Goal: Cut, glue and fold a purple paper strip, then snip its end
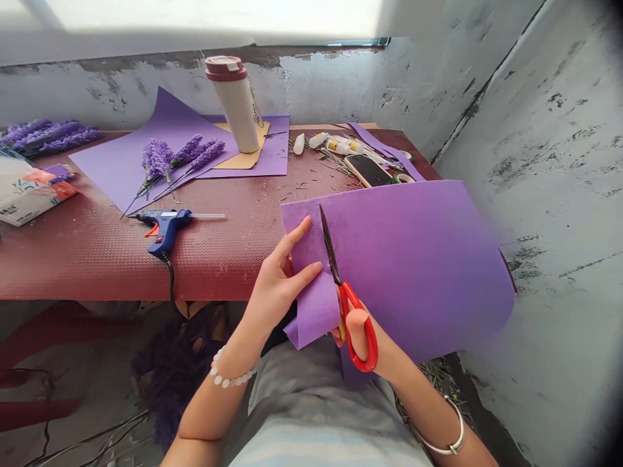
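A large purple felt sheet [413, 259] lies over the table's front right part and hangs toward my lap. My left hand [282, 272] grips its left strip, thumb on top and the other fingers partly hidden beneath. In my right hand [360, 331] are scissors [348, 298] with red handles and dark blades, my thumb through one loop. The blades point away from me and lie along the sheet, with the cut strip curling down to their left. Some of my right fingers are hidden under the felt.
On the red table [233, 259] are a blue glue gun [168, 227], lavender stems [168, 159], more purple sheets [117, 155], a tumbler [233, 104], a phone [368, 170], small bottles [338, 146] and a tissue pack [32, 194]. A stained wall [549, 162] bounds the right side.
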